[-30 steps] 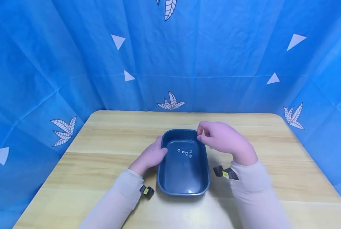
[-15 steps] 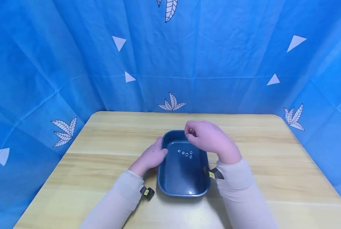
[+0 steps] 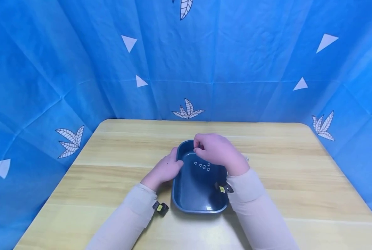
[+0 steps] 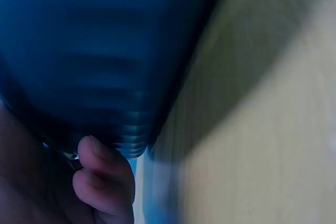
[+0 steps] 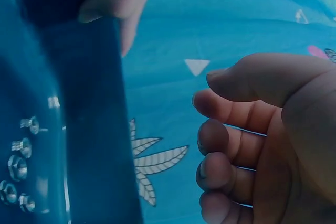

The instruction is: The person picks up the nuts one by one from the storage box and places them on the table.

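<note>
A dark blue rectangular tray (image 3: 198, 187) rests on the wooden table, holding several small shiny metal hex nuts (image 3: 204, 167) in its far half; the nuts (image 5: 18, 168) appear larger in the right wrist view. My left hand (image 3: 165, 168) grips the tray's left side, thumb over the rim and fingers outside against the wall. Over the tray's far right part hovers my right hand (image 3: 215, 149). Its fingers are curled, and the thumb tip meets the index fingertip in the right wrist view (image 5: 262, 129). I cannot tell whether something small is between those tips.
A small shiny piece (image 3: 247, 158) lies on the wooden table (image 3: 298, 180), right of the right wrist. Blue curtains (image 3: 251, 62) with white leaves and triangles stand behind and at both sides. Each wrist wears a black camera strap.
My right hand has moved left from beside the tray's right rim to over its inside, fingers still curled. The left hand, tray and nuts stay in place.
</note>
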`<control>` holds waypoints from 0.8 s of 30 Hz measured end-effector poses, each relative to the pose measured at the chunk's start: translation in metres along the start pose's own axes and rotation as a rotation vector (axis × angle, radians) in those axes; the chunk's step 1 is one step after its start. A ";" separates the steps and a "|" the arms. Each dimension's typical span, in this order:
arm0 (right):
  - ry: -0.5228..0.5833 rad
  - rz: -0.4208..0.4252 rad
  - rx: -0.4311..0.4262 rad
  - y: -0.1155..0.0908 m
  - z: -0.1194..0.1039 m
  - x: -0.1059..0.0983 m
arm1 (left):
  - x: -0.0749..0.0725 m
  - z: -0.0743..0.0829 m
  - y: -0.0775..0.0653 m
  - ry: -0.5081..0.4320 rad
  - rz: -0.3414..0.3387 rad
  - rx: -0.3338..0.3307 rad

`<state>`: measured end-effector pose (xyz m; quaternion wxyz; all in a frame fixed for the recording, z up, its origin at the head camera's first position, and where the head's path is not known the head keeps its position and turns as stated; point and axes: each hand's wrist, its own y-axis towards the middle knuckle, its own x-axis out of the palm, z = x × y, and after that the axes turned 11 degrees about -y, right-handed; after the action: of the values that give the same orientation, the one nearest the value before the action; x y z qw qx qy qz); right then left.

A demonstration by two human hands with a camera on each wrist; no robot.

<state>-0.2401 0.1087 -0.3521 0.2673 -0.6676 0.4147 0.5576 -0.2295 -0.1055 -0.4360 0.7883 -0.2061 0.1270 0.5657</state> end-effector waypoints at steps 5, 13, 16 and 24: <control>0.009 -0.037 0.021 0.003 0.002 0.006 | -0.001 0.000 -0.001 0.007 0.005 0.005; 0.009 -0.179 0.048 0.006 0.004 0.016 | -0.001 0.001 -0.001 0.019 0.002 0.010; -0.004 -0.229 0.050 0.007 0.003 0.020 | -0.001 0.001 -0.001 0.016 0.003 -0.001; -0.044 -0.278 0.059 0.010 0.006 0.028 | -0.001 0.003 -0.001 0.022 0.000 -0.009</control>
<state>-0.2509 0.1008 -0.3795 0.3707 -0.6980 0.3286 0.5171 -0.2287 -0.1050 -0.4327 0.7859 -0.2158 0.1330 0.5640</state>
